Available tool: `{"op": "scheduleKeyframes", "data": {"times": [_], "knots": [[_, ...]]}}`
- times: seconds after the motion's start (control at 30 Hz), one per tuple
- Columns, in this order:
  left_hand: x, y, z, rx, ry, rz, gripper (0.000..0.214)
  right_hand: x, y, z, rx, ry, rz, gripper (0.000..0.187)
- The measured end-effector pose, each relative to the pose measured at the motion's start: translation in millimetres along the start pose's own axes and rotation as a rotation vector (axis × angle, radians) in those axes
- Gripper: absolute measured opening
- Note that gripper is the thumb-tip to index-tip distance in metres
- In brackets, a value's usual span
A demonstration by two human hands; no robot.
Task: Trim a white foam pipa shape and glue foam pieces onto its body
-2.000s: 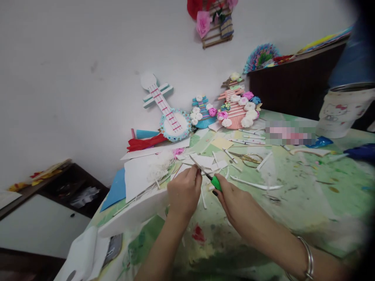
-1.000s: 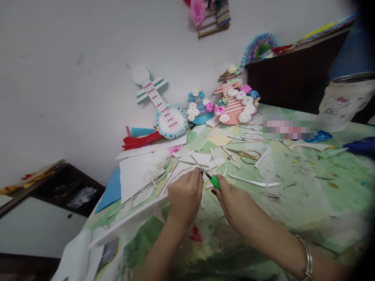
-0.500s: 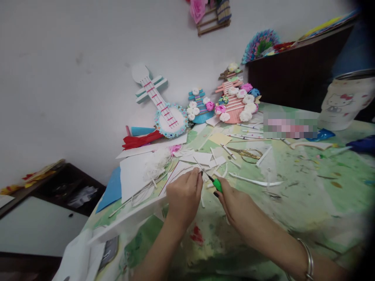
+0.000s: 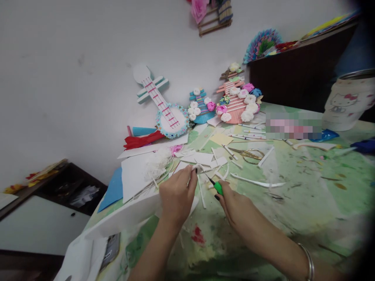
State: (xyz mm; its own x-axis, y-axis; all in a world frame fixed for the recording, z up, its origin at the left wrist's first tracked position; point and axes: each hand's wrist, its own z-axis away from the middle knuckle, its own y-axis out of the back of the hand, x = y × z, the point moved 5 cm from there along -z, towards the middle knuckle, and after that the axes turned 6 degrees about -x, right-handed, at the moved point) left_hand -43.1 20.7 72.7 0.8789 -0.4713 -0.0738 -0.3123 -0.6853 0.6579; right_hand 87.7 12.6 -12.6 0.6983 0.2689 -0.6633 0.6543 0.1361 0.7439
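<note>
My left hand (image 4: 175,193) is closed on a large white foam board (image 4: 123,216) that stretches down to the left over the table edge, with its fingers pinched near a thin white strip (image 4: 200,188). My right hand (image 4: 231,203) grips a green-handled craft knife (image 4: 216,187), whose thin blade points up-left toward the left fingertips. A silver bangle (image 4: 307,261) circles the right wrist. White foam offcuts (image 4: 202,159) lie just beyond both hands.
Gold scissors (image 4: 247,154) lie past the offcuts on the green paint-stained table (image 4: 307,187). Paper craft instruments (image 4: 164,109) with flowers (image 4: 237,103) lean against the white wall. A cartoon-printed tin (image 4: 345,103) stands far right. A blue sheet (image 4: 113,189) and dark low shelf (image 4: 67,187) are left.
My left hand has slid left and slightly toward me with the board, baring a white strip between the hands. The knife stays in my right hand, its blade still pointing at the left fingers.
</note>
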Motion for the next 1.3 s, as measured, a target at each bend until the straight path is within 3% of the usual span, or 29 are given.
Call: {"op": "scheduleKeyframes", "data": {"times": [0.4, 0.63, 0.77, 0.9, 1.07, 1.3], "knots": [[3, -2.5, 1, -0.024, -0.027, 0.000, 0.014, -4, 5, -4, -0.011, 0.005, 0.033, 0.030], [-25, 28.1, -15, 0.172, 0.146, 0.061, 0.018, 22, -20, -3, -0.176, -0.057, 0.016, 0.031], [-48, 29.9, -27, 0.149, 0.355, 0.265, 0.022, 31, -17, -6, -0.107, -0.053, 0.017, 0.033], [-79, 36.3, -40, 0.298, 0.547, 0.591, 0.028, 40, -5, -14, -0.003, -0.011, 0.007, 0.034], [-107, 34.7, -51, 0.474, 0.606, 0.965, 0.024, 53, 19, -29, 0.127, 0.016, -0.002, 0.042], [-102, 10.5, -43, 0.527, 0.610, 1.193, 0.023, 52, 41, -23, 0.283, 0.020, -0.093, 0.049]]}}
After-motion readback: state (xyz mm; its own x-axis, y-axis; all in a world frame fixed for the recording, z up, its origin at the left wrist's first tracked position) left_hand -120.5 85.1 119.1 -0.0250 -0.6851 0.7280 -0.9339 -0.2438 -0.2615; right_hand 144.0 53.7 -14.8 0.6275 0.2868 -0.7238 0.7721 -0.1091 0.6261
